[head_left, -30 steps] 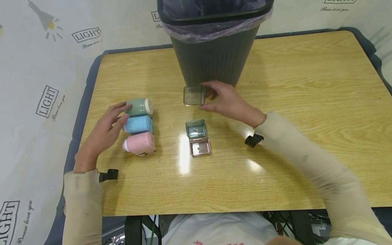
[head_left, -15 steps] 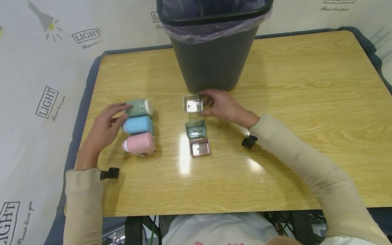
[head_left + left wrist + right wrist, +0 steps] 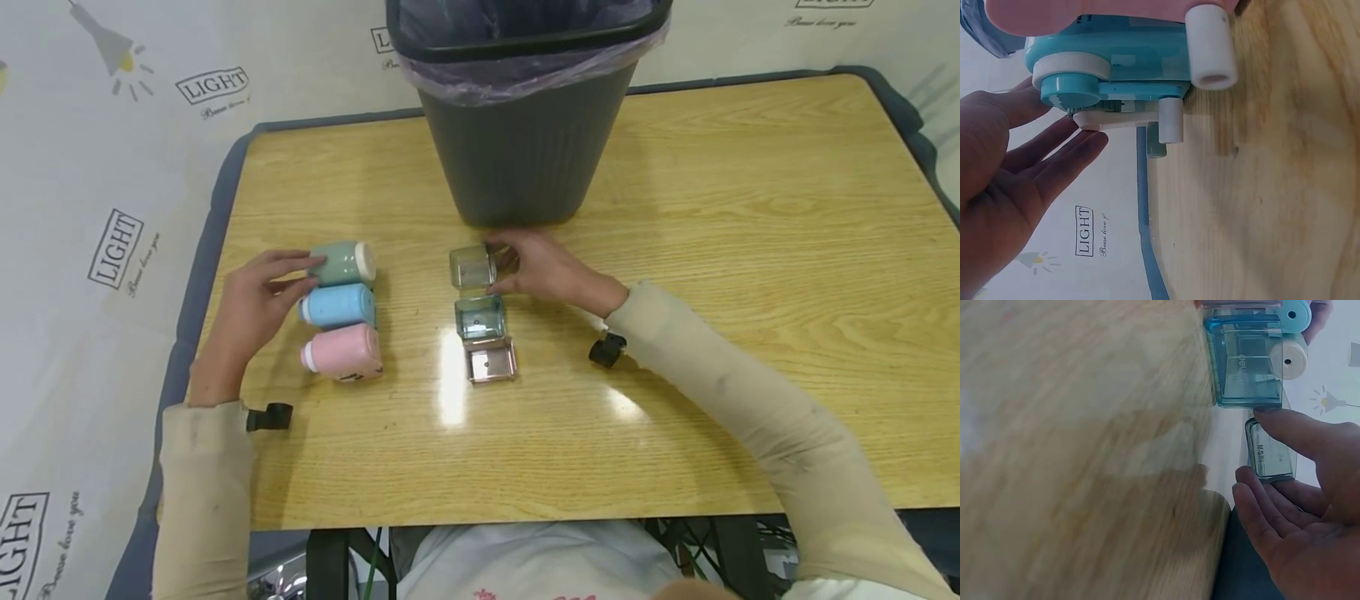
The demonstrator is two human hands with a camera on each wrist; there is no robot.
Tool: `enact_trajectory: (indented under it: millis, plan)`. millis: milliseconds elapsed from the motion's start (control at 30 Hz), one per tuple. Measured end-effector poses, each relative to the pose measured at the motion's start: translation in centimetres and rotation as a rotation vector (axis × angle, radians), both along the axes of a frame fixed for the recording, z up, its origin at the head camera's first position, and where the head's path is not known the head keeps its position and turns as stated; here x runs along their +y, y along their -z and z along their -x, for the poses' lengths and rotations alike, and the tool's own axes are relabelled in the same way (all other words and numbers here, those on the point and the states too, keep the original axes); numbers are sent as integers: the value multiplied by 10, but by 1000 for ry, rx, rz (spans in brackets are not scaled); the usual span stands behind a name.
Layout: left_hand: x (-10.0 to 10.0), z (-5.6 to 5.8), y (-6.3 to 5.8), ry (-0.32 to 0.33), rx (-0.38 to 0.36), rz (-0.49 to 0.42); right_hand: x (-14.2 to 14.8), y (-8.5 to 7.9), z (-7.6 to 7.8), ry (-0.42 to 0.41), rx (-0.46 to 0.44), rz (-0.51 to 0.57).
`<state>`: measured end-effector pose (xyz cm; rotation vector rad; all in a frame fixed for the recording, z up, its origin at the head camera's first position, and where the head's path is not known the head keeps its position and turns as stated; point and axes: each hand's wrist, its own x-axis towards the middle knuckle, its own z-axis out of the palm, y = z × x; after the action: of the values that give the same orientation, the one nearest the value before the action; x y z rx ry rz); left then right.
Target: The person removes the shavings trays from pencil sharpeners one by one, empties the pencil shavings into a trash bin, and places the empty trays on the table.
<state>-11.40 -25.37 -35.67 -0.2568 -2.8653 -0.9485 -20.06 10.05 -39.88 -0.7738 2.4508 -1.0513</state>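
Three pencil sharpeners lie side by side at the left: green (image 3: 337,264), blue (image 3: 340,306) and pink (image 3: 345,353). Their crank handles with white knobs (image 3: 1213,47) show in the left wrist view. My left hand (image 3: 255,296) pinches the end of the green sharpener between thumb and fingers, with the thumb close by the blue one. With thumb and fingertips at its right side, my right hand (image 3: 543,268) holds a clear greenish shavings drawer (image 3: 471,268). Just nearer to me sit a clear teal drawer (image 3: 480,318) and a clear pink drawer (image 3: 491,362), end to end.
Behind the drawers stands a dark bin (image 3: 525,158) with a purple liner, close to the right hand. The wooden table (image 3: 750,233) has a dark blue edge strip against a white printed sheet. A person's torso is at the front edge.
The right hand has brought the clear greenish drawer away from the bin, toward me and close to the teal drawer. The left hand has shifted slightly at the green sharpener.
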Motion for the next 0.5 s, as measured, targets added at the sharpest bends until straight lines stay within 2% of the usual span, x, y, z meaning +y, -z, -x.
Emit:
enact_trajectory:
  millis: [167, 500]
  plan:
    - [0, 0, 0, -6, 0, -6, 0, 0, 0, -12, 14, -20]
    - [-1, 0, 1, -36, -52, -17, 0, 4, 1, -32, 21, -44]
